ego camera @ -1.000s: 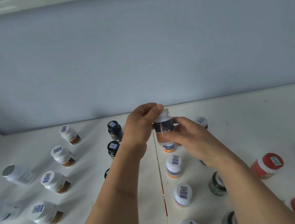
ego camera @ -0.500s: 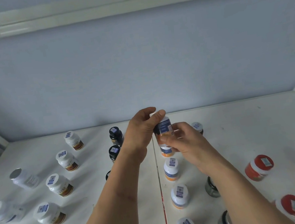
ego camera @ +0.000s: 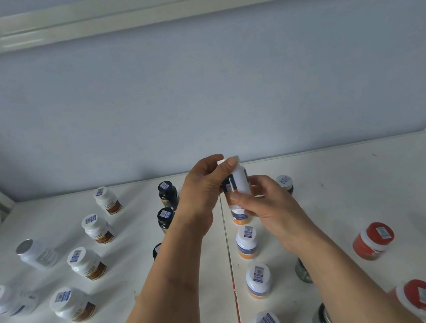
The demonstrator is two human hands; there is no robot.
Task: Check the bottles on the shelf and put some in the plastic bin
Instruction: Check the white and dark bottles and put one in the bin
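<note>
Both hands hold one bottle above the shelf.
The left hand (ego camera: pixel 205 189) grips the cap end, the right hand (ego camera: pixel 264 203) curls its fingers round the bottle (ego camera: pixel 238 182), raised over the shelf (ego camera: pixel 348 197).

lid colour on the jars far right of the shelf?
Red lids with a small white sticker; head view.

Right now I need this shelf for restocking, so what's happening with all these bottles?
A person is checking one. Both hands hold a white bottle with a blue and orange label above the shelf: the left hand grips its cap end, the right hand its lower part. Rows of white-capped, black and red-lidded bottles stand on the shelf around them. No plastic bin is in view.
</note>
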